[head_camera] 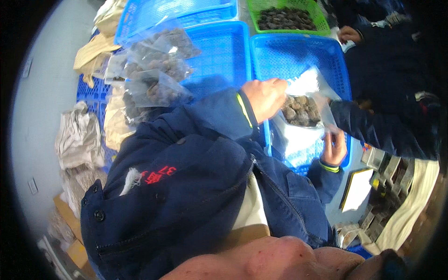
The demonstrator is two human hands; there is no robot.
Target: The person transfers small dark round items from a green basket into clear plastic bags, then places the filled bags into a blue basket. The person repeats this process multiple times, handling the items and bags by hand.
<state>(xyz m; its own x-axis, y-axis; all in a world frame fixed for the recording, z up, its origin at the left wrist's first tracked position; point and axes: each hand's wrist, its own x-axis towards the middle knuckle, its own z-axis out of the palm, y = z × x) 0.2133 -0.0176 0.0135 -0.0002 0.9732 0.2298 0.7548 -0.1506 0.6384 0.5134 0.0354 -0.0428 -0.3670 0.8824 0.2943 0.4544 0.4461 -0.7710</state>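
A clear plastic bag holding brown, roundish, rough lumps (301,111) hangs over a blue perforated plastic basket (257,59). My left hand (266,99) grips the bag at its left side, fingers curled. At the lower right, my right hand (334,146) pinches the bag's edge between thumb and fingers. A co-worker's dark sleeve (371,120) reaches in from the right, its hand partly hidden behind the plastic. Beneath the bag lies more clear plastic with bright glare. Several filled clear bags (159,87) are heaped left of my left forearm, partly on another blue basket (247,49).
A green basket of dark lumps (287,19) stands at the back, beside a co-worker's other hand (349,34). Cloth gloves (78,134) and a cardboard box (75,241) are at left. A white sheet on a dark board (357,189) and metal parts (390,171) lie at right.
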